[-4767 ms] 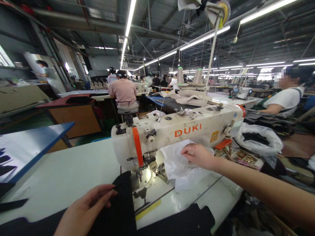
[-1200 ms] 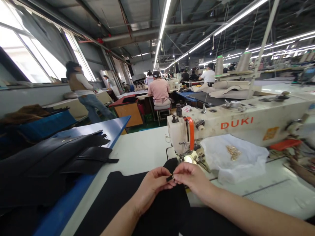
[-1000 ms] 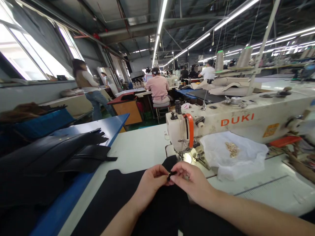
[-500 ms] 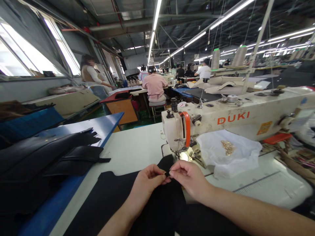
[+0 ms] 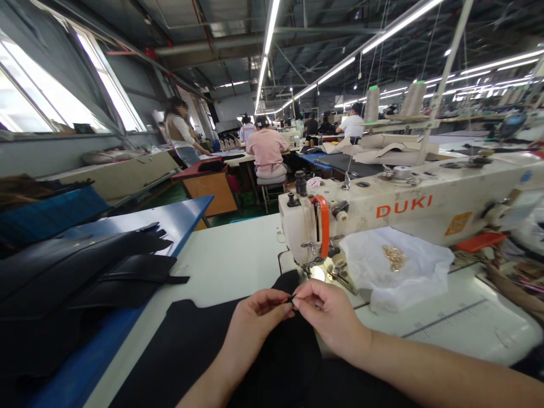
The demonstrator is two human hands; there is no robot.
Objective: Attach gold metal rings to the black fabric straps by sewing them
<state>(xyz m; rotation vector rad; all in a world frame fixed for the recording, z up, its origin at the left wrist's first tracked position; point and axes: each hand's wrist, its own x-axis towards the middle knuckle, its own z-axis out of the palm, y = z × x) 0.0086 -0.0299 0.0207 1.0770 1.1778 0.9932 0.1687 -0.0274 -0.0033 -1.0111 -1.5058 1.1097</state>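
My left hand [image 5: 259, 317] and my right hand [image 5: 329, 317] meet fingertip to fingertip, in front of the sewing machine's [image 5: 300, 226] needle area. Both pinch a small dark piece [image 5: 291, 300], mostly hidden by the fingers; I cannot tell its exact kind. Under the hands a large black material panel [image 5: 191, 334] spreads over the pale machine table [image 5: 229, 243], one end reaching close to the presser foot. Right of the needle area, a white cloth or bag [image 5: 361, 255] carries a heap of small gold metal pieces [image 5: 394, 258].
On the left, several black leather-like pieces [image 5: 123, 277] lie stacked on a blue-edged table [image 5: 199, 207]. A ruler scale [image 5: 446, 317] marks the machine table at right. Ahead, a person in pink [image 5: 267, 147] sits, and another person [image 5: 181, 133] stands near the windows.
My fingertips have drawn closer together around the small dark piece, the left fingers shifting slightly. The standing person in the background has moved to the right.
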